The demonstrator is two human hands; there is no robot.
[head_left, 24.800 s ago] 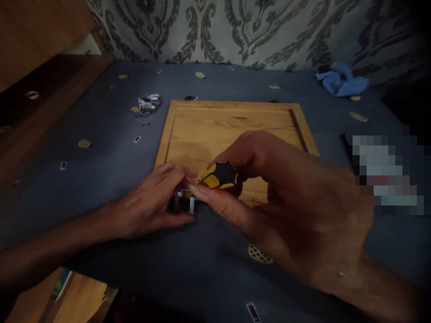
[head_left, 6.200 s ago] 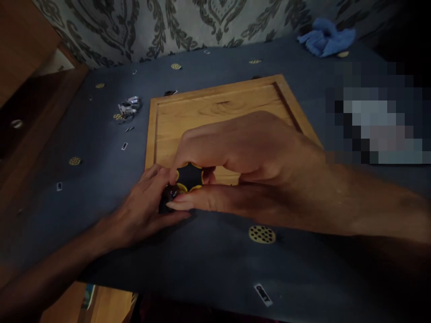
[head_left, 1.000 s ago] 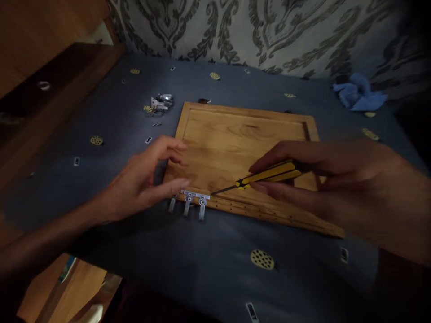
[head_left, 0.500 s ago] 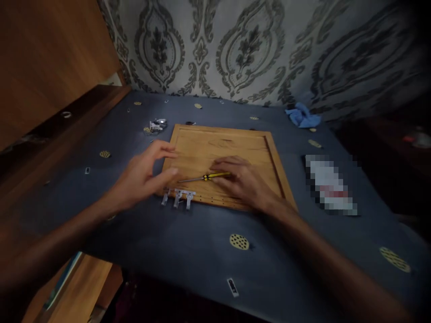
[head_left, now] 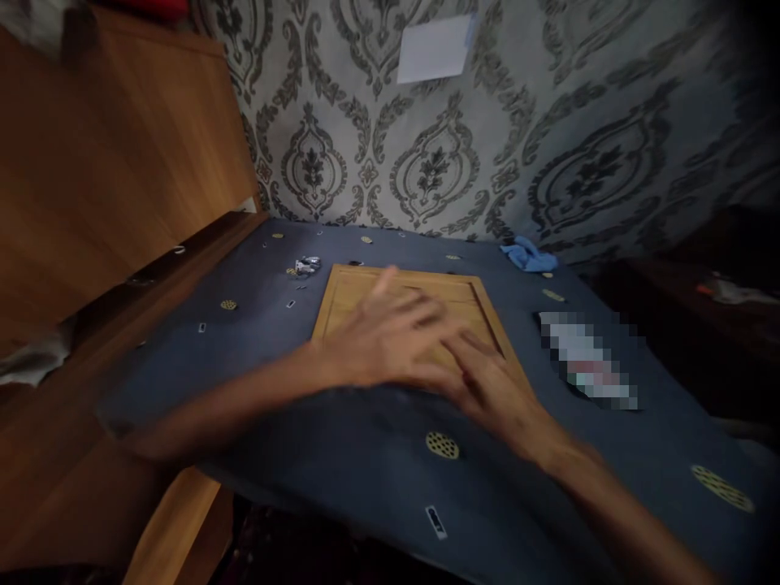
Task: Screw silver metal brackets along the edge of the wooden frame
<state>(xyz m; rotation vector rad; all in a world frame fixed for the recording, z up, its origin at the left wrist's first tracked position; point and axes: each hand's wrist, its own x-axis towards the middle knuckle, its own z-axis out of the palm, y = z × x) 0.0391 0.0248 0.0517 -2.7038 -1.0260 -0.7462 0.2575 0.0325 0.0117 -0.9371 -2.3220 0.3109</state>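
Observation:
A wooden panel [head_left: 496,321] with a raised frame lies flat on the blue patterned cloth. My left hand [head_left: 390,337] reaches across its front half, blurred, with its fingers stretched out and apart. Just to the right, my right hand [head_left: 503,398] is over the panel's front right part. Its fingers overlap with my left hand and are mostly hidden, so what they hold does not show. The screwdriver and the small clear hinge-like pieces at the panel's front edge are out of sight behind my left hand and arm.
Small shiny metal pieces [head_left: 308,265] lie beyond the panel's left corner. A crumpled blue cloth [head_left: 529,255] rests at the back right, and a pixelated packet [head_left: 588,361] lies to the right. A wooden cabinet [head_left: 152,138] borders the left side; the patterned wall [head_left: 366,162] stands behind.
My left hand has swung right across the panel to my right hand. The screwdriver that was in my right hand no longer shows. The view has tilted up, revealing more wall.

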